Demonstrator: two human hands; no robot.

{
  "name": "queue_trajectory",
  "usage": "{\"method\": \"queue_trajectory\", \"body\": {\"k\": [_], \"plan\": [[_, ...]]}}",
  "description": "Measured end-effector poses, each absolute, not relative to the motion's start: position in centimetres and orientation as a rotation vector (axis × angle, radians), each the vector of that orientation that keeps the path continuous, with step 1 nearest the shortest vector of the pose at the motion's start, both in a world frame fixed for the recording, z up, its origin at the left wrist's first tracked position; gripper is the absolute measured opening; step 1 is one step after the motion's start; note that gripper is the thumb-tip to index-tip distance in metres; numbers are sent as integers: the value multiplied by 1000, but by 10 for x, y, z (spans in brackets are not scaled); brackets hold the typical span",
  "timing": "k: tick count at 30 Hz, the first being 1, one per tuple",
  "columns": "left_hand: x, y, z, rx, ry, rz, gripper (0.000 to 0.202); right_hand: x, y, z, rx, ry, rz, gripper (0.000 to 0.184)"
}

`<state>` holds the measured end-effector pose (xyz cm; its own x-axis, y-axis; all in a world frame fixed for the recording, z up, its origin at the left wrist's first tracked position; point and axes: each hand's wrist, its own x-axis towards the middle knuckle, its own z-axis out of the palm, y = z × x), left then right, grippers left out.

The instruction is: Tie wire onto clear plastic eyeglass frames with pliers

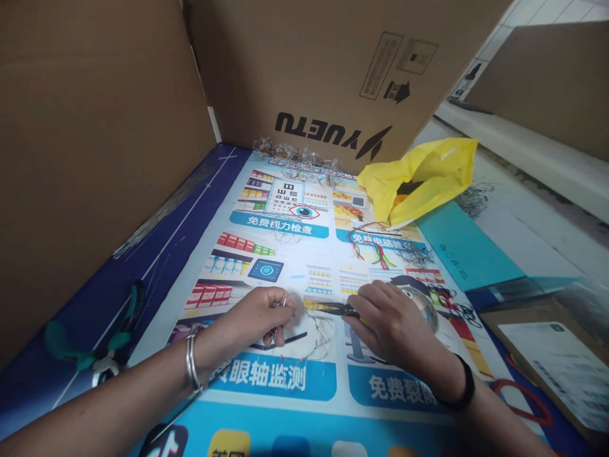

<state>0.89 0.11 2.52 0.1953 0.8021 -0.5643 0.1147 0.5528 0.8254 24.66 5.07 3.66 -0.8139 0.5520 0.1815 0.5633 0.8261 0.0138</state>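
Observation:
My left hand [261,314] pinches a thin silvery wire between thumb and fingertips, near the middle of the printed poster. In my right hand [392,320] are needle-nose pliers [335,308], their slim jaws pointing left toward the left fingertips. Whether the jaws grip the wire cannot be made out. Fine bent wire [318,346] hangs in loops beneath and between the two hands. My right palm and fingers hide most of the pliers' handles.
Green-handled pliers [111,346] lie at left, with straight wires [162,212] beyond. Cardboard walls [323,70] stand behind a wire tangle [304,155]. A yellow bag [440,168], coloured cords [375,251], a teal folder [466,251] and black loops [454,308] are at right.

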Motion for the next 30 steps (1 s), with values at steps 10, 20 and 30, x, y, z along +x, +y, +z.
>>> {"method": "queue_trajectory", "body": {"k": [10,20,30], "plan": [[11,0,31,909,1283,593,14,233,38,32,-861,-2864,-147,20],[8,-1,22,972,1215,552,10,228,36,27,-815,-2851,-119,19],[7,-3,24,984,1146,544,15,226,38,29,-807,-2914,-51,20]]}}
